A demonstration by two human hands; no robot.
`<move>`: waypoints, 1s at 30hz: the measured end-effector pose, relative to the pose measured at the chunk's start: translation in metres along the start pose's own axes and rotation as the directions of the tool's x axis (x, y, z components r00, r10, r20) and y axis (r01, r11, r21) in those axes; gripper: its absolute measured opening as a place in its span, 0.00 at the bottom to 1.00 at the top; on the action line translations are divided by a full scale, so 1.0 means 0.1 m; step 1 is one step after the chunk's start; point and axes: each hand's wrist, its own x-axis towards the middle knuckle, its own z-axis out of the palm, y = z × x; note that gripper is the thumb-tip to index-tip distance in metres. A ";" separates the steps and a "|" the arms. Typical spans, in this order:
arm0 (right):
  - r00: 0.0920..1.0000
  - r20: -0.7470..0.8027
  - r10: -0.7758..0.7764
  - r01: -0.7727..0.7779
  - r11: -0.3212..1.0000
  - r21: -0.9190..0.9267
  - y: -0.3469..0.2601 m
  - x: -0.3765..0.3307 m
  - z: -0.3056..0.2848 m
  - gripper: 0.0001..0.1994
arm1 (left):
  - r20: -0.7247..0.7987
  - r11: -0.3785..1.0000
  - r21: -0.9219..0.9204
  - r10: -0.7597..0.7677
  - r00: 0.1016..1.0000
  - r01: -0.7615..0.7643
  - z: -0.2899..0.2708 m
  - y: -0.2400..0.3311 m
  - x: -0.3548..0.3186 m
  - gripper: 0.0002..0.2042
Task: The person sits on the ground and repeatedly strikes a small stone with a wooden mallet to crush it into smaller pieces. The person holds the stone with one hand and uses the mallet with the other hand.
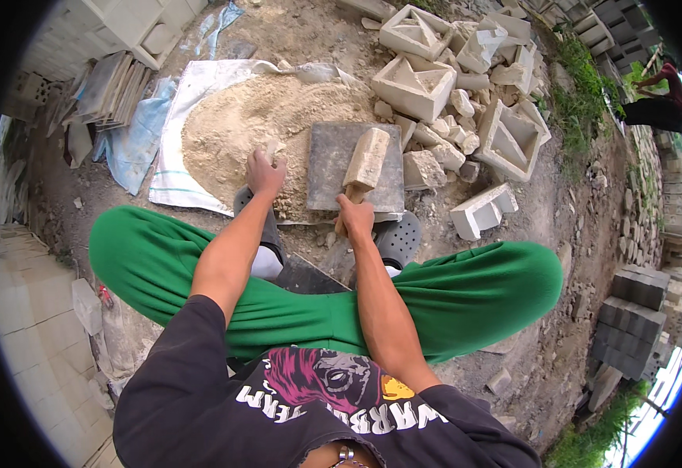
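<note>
The left hand (266,174) is pinching a chunk (275,146) and the right hand (355,214) is gripping a mallet (370,160), powder (220,129) already lying heaped, blocks (405,95) apparently still lying uncrushed.

"What colour is the mallet (369,160)?"

"Pale tan; the slab (330,168) is dark grey."

"And the sack (174,175)?"

"White with green stripes; the powder (228,117) is sandy beige."

"And the trousers (470,292)?"

"Plain green; the shoes (400,238) are grey, the black shirt (294,425) printed magenta, grey, white and yellow."
</note>
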 end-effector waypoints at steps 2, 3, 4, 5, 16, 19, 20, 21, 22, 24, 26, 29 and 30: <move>0.999 0.007 -0.032 0.032 0.999 -0.008 0.02 0.06 0.02 0.26 | 0.169 0.999 0.043 0.004 0.986 -0.011 -0.01 -0.01 0.14 0.34; 0.999 0.009 -0.050 0.050 0.999 0.002 0.02 0.09 0.03 0.25 | 0.160 0.999 0.047 0.014 0.987 -0.022 -0.01 0.00 0.18 0.34; 0.998 0.010 -0.068 0.068 0.998 0.012 0.01 0.11 0.05 0.23 | 0.151 0.998 0.051 0.025 0.988 -0.033 -0.02 0.01 0.21 0.35; 0.997 0.007 -0.081 0.080 0.997 0.019 0.03 0.11 0.05 0.22 | 0.150 0.998 0.054 0.035 0.988 -0.043 -0.01 0.04 0.21 0.35; 0.999 0.011 -0.031 0.029 0.996 0.083 -0.03 0.05 -0.04 0.22 | 0.223 0.879 -0.444 -0.081 0.971 0.175 0.15 0.21 0.16 0.29; 1.000 0.015 -0.023 0.021 0.992 0.128 -0.07 0.05 -0.09 0.22 | 0.322 0.826 -0.564 0.196 0.926 0.021 0.13 0.41 0.22 0.27; 1.000 0.015 -0.023 0.021 0.990 0.139 -0.08 0.03 -0.11 0.22 | 0.357 0.807 -0.589 0.302 0.884 -0.038 0.14 0.48 0.23 0.26; 1.000 0.015 -0.024 0.021 0.988 0.151 -0.10 0.01 -0.12 0.22 | 0.367 0.809 -0.584 0.336 0.868 -0.066 0.16 0.53 0.22 0.24; 0.999 0.020 -0.034 0.031 0.989 0.141 -0.10 -0.01 -0.13 0.24 | 0.377 0.843 -0.515 0.387 0.841 -0.156 0.15 0.57 0.26 0.23; 0.998 0.028 -0.056 0.052 0.992 0.117 -0.04 -0.04 -0.16 0.27 | 0.412 0.866 -0.372 0.478 0.776 -0.335 0.17 0.66 0.35 0.22; 0.998 0.018 -0.064 0.061 0.989 0.135 0.03 -0.04 -0.19 0.28 | 0.548 0.892 -0.389 0.426 0.720 -0.232 0.20 0.75 0.47 0.20; 0.993 0.014 -0.120 0.116 0.980 0.162 0.02 -0.11 -0.15 0.28 | 0.653 0.909 -0.384 0.393 0.647 -0.164 0.27 0.68 0.72 0.19; 0.990 -0.004 -0.142 0.141 0.975 0.175 0.04 -0.11 -0.17 0.28 | 0.671 0.907 -0.364 0.414 0.615 -0.213 0.25 0.74 0.74 0.19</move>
